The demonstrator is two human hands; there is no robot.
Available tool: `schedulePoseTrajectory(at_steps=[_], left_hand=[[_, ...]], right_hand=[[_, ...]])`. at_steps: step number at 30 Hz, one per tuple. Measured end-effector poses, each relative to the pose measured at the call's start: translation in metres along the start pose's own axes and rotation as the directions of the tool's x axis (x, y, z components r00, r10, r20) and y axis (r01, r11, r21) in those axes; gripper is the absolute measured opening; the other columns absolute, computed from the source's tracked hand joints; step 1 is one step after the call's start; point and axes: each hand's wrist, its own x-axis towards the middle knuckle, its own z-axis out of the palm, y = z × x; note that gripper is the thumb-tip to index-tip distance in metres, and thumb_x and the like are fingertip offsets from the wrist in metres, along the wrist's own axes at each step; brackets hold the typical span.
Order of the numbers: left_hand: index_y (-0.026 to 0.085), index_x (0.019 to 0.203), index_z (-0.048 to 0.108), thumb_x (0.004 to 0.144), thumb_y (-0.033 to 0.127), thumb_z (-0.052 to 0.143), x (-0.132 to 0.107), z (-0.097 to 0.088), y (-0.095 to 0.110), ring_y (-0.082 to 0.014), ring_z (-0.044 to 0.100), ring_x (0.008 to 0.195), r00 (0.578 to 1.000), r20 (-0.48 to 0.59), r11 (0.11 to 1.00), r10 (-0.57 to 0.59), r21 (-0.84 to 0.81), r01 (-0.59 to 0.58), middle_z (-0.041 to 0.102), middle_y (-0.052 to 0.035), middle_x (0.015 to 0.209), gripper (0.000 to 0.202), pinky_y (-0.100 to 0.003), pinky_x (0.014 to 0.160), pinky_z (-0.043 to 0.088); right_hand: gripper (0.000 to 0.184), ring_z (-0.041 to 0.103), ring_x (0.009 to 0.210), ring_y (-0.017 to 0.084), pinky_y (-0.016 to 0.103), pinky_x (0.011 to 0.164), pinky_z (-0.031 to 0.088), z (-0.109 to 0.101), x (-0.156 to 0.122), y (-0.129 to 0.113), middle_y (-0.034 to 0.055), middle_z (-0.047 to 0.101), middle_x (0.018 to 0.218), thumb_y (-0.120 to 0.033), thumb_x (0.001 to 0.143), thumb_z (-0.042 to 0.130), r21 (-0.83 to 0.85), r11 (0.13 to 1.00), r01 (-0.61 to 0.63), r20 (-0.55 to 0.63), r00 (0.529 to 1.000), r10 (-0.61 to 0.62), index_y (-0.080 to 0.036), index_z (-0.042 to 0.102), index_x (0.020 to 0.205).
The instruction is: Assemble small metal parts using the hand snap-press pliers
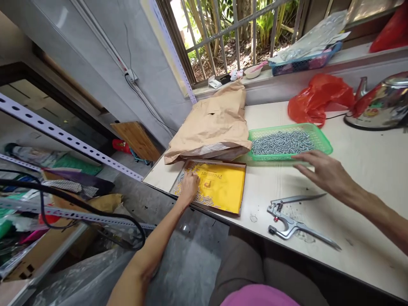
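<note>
My left hand (189,186) is closed, fingertips down among small metal pins (204,199) at the left of a shallow tray (243,187). What it pinches, if anything, is hidden. A yellow sheet (223,185) with printed lettering lines that tray. My right hand (328,174) hovers by the front right of a green plastic basket (325,144), fingers stretched out and apart, holding nothing. A heap of small silvery metal pieces (283,143) covers the basket's floor. Below the right hand, spring-loaded hand pliers (291,227) lie on the table with their handles spread.
A large brown paper bag (216,121) lies behind the tray. Farther back right are a red plastic bag (318,100) and a steel kettle (381,104). A blue basket (306,61) stands on the windowsill. Metal shelving (70,136) and a black cable (95,208) are at left.
</note>
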Motion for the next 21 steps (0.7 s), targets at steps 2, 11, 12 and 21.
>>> schedulePoseTrajectory(at_steps=[2,11,12,21], left_hand=[[0.014,0.091,0.072,0.089,0.020,0.044,0.003,0.005,-0.004,-0.0253,0.052,0.101,0.999,0.040,0.999,0.036,0.009,-0.036,0.064,-0.0132,0.097,0.028,-0.034,0.082,0.042],[0.014,0.087,0.070,0.088,0.023,0.045,0.020,0.006,-0.006,-0.0268,0.053,0.094,0.977,0.003,0.971,0.213,0.113,-0.212,0.063,-0.0148,0.094,0.027,-0.034,0.078,0.040],[0.014,0.088,0.069,0.088,0.025,0.045,0.019,0.003,0.002,-0.0270,0.053,0.093,0.971,-0.039,0.967,0.237,0.103,-0.232,0.063,-0.0141,0.093,0.027,-0.034,0.078,0.041],[0.018,0.085,0.066,0.085,0.029,0.051,0.006,-0.026,0.093,-0.0227,0.060,0.086,0.977,-0.098,0.933,0.191,-0.292,-0.212,0.067,-0.0084,0.089,0.018,-0.033,0.075,0.043]], right_hand=[[0.025,0.060,0.097,0.026,0.041,0.082,0.050,-0.003,-0.025,-0.017,0.0079,0.060,0.109,-0.037,0.094,0.044,0.050,0.998,0.025,0.045,0.999,-0.027,-0.027,0.061,0.109],[0.029,0.057,0.096,0.023,0.038,0.084,0.049,-0.024,-0.106,-0.052,0.0098,0.061,0.102,-0.034,0.097,0.042,0.019,0.998,-0.054,0.244,0.969,0.048,-0.021,0.064,0.110],[0.028,0.057,0.095,0.023,0.038,0.083,0.049,-0.025,-0.113,-0.053,0.0101,0.060,0.100,-0.034,0.097,0.043,-0.007,0.998,-0.059,0.275,0.960,0.058,-0.020,0.064,0.110],[0.023,0.054,0.086,0.021,0.034,0.078,0.044,-0.018,-0.143,-0.059,0.0091,0.059,0.093,-0.026,0.096,0.046,-0.042,0.991,-0.125,0.331,0.934,0.132,-0.017,0.066,0.104]])
